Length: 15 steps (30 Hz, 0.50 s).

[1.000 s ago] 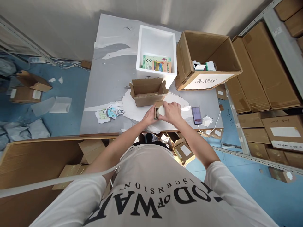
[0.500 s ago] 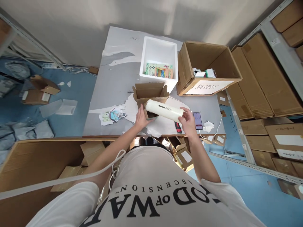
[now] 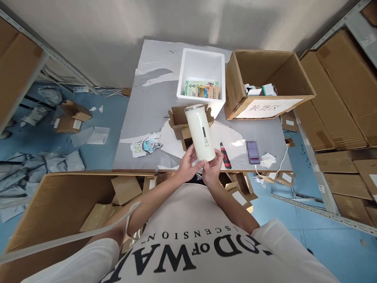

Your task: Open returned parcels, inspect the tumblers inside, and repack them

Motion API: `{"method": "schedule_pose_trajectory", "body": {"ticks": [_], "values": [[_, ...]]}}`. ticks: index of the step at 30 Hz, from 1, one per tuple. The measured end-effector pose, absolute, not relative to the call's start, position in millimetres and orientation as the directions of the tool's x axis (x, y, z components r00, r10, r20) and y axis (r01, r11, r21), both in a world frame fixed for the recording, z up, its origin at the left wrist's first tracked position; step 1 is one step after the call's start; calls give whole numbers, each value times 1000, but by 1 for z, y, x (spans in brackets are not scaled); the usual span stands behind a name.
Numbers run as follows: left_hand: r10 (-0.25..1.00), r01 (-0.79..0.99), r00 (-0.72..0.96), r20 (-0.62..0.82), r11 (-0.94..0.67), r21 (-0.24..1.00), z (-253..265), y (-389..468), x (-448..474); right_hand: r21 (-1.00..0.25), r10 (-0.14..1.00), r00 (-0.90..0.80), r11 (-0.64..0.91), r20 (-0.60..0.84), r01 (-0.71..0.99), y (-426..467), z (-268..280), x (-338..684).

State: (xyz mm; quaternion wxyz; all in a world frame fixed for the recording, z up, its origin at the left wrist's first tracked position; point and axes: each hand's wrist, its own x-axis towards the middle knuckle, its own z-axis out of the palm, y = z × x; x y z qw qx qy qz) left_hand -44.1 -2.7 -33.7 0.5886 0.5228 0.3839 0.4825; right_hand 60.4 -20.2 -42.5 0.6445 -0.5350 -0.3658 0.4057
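A white tumbler [image 3: 199,133] with a dark mark and lettering on its side is held up over the near part of the table, tilted, its capped end pointing away from me. My left hand [image 3: 189,163] grips its lower end from the left. On the other side my right hand [image 3: 213,164] closes round the same end. Partly hidden behind the tumbler is an opened small cardboard box [image 3: 178,122] with its flaps up. A red and black utility knife [image 3: 225,156] lies to the right of my right hand.
A white foam box [image 3: 180,84] with printed packets inside and a labelled cardboard carton [image 3: 231,94] stand at the back. A phone [image 3: 253,152] with a cable lies at right, crumpled packaging [image 3: 146,145] at left. Below the table edge is a large open carton [image 3: 55,200].
The tumbler has swung from lying nearly level to pointing away from me. My left hand has left the small box and taken hold of the tumbler's lower end; my right hand has moved left.
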Motion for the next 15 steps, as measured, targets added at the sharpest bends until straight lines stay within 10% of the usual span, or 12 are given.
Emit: {"method": "schedule_pose_trajectory", "body": {"ticks": [8, 15], "values": [[958, -495, 219, -186, 274, 825, -33, 1, -42, -987, 984, 146, 85, 104, 134, -14, -36, 92], [749, -511, 590, -300, 635, 580, -20, -10, -55, -945, 962, -272, 100, 12, 312, 90, 47, 173]]}}
